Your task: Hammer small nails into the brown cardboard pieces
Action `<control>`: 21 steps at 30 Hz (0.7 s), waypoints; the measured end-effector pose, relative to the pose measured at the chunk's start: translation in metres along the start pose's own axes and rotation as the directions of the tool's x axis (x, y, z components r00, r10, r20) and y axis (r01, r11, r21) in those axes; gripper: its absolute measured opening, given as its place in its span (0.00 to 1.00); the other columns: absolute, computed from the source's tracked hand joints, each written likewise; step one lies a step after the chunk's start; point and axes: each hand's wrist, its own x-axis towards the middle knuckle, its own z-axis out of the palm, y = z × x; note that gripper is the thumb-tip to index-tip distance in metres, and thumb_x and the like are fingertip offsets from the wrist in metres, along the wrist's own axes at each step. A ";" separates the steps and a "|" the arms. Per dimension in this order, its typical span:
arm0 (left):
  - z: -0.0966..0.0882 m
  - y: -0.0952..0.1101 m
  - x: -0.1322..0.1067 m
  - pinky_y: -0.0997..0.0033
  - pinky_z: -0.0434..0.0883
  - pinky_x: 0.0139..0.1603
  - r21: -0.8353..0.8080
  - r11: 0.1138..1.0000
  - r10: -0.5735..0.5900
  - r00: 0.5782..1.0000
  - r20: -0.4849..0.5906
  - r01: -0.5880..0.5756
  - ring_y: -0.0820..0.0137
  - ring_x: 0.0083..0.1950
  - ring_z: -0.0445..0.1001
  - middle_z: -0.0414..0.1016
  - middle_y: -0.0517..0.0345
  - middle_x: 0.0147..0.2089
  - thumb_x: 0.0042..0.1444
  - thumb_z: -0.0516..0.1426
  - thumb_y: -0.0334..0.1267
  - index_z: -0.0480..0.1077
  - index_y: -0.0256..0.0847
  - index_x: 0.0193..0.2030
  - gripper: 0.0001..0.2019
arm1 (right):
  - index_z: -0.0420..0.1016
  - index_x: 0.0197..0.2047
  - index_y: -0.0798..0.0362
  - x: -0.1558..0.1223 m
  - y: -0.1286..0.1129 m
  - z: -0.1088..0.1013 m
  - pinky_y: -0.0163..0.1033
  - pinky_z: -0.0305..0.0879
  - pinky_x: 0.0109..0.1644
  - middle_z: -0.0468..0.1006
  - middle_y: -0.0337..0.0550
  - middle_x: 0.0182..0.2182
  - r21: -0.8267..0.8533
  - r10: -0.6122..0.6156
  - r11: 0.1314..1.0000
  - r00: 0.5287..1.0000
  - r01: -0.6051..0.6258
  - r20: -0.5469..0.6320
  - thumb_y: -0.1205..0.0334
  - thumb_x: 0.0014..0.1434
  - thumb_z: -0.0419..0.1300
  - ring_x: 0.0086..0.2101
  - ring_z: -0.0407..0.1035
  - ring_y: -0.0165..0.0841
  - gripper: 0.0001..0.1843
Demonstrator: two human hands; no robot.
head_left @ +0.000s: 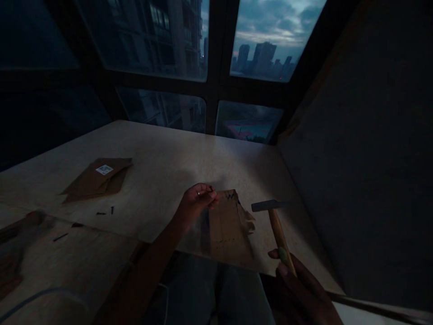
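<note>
Two grips noted: left hand (199, 196), frame centre, pinched a dark fastener (211, 188), apparently for fine control; right hand (299, 280), lower right, closed around the hammer (278, 231).

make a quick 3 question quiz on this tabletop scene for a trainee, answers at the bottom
1. Multiple choice: which hand holds the hammer?
a) left
b) right
c) both

2. Short answer: what is pinched in the fingertips of the left hand?

3. True or false: a white label is on the stacked brown sheets, left of the left hand.

Key
1. b, the right hand, by its handle.
2. A small dark item, too dim and small to identify for certain.
3. True.
</note>
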 end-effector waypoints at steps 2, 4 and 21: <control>0.004 -0.004 0.007 0.71 0.71 0.32 0.106 0.994 0.026 1.000 0.007 -0.027 0.67 0.33 0.78 0.80 0.54 0.32 0.44 0.69 0.47 0.71 0.38 0.35 0.17 | 0.72 0.53 0.51 0.003 -0.001 0.000 0.32 0.51 0.25 0.54 0.26 0.18 -0.013 0.003 1.000 1.000 -0.003 0.009 0.35 0.47 0.71 0.19 0.54 0.25 0.38; 0.005 -0.011 0.015 0.70 0.72 0.34 0.232 0.969 0.088 0.996 0.009 -0.087 0.66 0.34 0.79 0.80 0.54 0.32 0.47 0.67 0.45 0.73 0.38 0.34 0.14 | 0.72 0.53 0.51 0.006 -0.002 0.001 0.31 0.49 0.25 0.53 0.25 0.18 -0.020 0.005 1.000 1.000 -0.005 0.008 0.36 0.47 0.72 0.19 0.52 0.24 0.38; -0.007 -0.045 0.050 0.60 0.73 0.52 0.636 0.583 0.428 0.856 0.289 -0.506 0.64 0.49 0.75 0.78 0.53 0.45 0.60 0.62 0.36 0.81 0.44 0.37 0.05 | 0.71 0.51 0.48 0.024 -0.009 0.016 0.29 0.40 0.21 0.51 0.25 0.18 -0.054 0.052 0.997 0.999 -0.053 -0.009 0.37 0.50 0.71 0.18 0.45 0.23 0.33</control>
